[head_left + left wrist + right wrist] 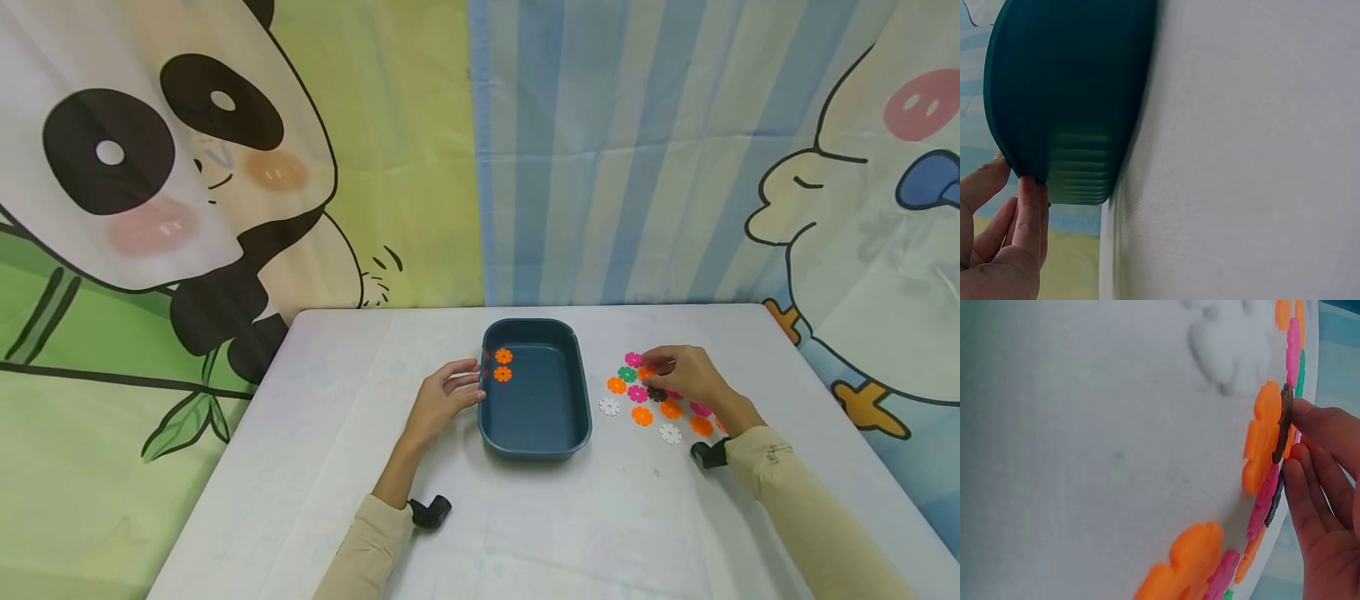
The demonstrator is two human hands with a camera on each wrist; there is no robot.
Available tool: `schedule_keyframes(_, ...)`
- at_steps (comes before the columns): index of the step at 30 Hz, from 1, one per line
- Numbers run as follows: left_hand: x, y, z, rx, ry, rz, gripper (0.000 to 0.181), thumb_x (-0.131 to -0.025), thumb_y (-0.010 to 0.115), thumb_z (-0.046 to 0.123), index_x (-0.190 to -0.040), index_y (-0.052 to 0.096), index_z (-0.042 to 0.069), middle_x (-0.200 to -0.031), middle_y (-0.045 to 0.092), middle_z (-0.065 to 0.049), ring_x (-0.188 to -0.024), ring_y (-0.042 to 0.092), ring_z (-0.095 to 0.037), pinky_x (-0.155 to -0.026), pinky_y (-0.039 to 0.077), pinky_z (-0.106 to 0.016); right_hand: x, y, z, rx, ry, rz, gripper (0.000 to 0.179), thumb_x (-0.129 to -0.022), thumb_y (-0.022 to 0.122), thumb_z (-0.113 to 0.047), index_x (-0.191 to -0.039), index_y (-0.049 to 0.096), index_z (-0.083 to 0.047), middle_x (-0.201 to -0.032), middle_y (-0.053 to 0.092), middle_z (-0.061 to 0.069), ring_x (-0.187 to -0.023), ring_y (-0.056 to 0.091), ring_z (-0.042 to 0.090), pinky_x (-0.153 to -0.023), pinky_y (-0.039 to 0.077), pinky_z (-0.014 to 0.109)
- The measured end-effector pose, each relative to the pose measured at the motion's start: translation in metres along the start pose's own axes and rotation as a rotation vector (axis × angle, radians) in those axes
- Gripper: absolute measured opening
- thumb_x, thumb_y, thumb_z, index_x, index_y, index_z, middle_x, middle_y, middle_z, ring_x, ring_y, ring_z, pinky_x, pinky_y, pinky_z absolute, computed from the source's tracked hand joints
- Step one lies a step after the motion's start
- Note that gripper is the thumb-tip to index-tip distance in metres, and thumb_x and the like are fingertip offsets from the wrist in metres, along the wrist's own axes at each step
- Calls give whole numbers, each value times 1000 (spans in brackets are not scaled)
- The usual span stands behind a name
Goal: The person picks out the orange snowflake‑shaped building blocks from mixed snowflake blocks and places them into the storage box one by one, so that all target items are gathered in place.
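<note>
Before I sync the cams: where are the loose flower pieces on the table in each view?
Head: flower pieces right of centre, below mid-height, on the right side of the tray.
Left wrist: not in it.
Right wrist: mostly a curved band from upper right down to bottom centre.
Shared landmark: white tabletop, visible in all three.

- Place: a nursery-like, curtained tabletop corner; building type cannot be told.
- Green cloth [420, 167], panda-printed, hung at left.
- Blue-striped cloth [637, 150], cartoon-bird-printed, hung behind and at right.
- White-topped table [555, 533], placed before both.
</note>
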State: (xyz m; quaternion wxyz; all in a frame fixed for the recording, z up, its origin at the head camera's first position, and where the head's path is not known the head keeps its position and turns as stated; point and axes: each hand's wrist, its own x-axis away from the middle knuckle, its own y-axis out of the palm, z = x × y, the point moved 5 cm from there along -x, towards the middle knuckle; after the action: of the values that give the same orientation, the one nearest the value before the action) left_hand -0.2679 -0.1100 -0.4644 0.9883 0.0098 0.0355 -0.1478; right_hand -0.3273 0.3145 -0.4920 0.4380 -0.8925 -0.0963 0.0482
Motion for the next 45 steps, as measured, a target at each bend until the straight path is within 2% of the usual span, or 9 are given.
schedule_keyframes(9,1,0,0,-9,-5,-2,63,-85,73,-1,-140,43,-9,-139,47,-28,-125,50,-41,-91,55,-26,-1,0,-4,24,-47,29,45,-79,83,-18,-119,68,-4,-101,69,8,-90,66,26,-84,58,47)
schedule_keyframes(15,0,0,0,-5,0,5,62,-85,73,-2,-139,44,-9,-139,48,-28,-125,51,-41,-90,55,-27,0,0,-8,43,-56,27,42,-79,82,-14,-117,68,-3,-106,67,14,-93,65,31,-81,59,46)
schedule_keyframes(21,0,0,0,-30,10,19,62,-84,74,-1,-138,46,-8,-139,49,-27,-124,51,-40,-89,56,-27,0,2,-11,105,-113,2,39,-81,80,-10,-118,69,-2,-110,67,15,-92,64,31,-80,60,45)
schedule_keyframes(31,0,0,0,-36,-10,9,61,-85,74,1,-139,46,-7,-139,49,-27,-124,52,-38,-89,56,-25,1,2,-19,187,-74,-89,44,-83,78,-14,-123,66,0,-112,66,18,-94,60,31,-79,60,42)
schedule_keyframes(39,0,-1,0,-41,1,24,60,-85,74,0,-138,47,-6,-138,50,-26,-124,52,-38,-88,57,-26,2,2,-19,185,-27,-122,44,-84,77,-14,-125,65,-1,-114,66,19,-98,60,31,-84,59,44)
schedule_keyframes(45,0,-1,-1,-37,-1,11,61,-85,74,1,-139,46,-7,-139,50,-26,-124,52,-38,-89,56,-26,2,1,-16,201,-40,-110,43,-84,75,-13,-124,66,-2,-112,67,18,-96,60,30,-85,58,47)
